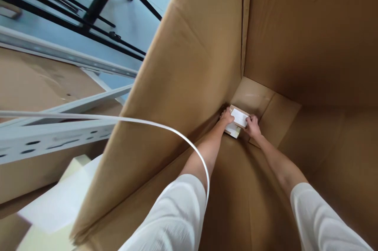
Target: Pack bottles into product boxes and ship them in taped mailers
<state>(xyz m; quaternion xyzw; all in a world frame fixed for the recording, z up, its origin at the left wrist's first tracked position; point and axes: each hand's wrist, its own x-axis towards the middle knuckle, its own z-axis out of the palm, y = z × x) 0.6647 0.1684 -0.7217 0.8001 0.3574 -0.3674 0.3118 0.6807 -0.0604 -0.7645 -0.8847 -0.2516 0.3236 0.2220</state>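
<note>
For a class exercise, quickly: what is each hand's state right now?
Left hand: closed on one end of the small box.
Right hand: closed on the other end of the same small box.

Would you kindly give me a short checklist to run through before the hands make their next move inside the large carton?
1. Left hand on the upper package: ok, at its left end.
2. Right hand on it too: ok, at the opposite end.
3. Lower package free of the upper one: cannot tell; it is partly covered and any contact is hidden.
4. Left hand clear of the wall of the large carton: cannot tell; they look very close.
5. White cord out of the line of sight: not ok, it crosses the view.
</note>
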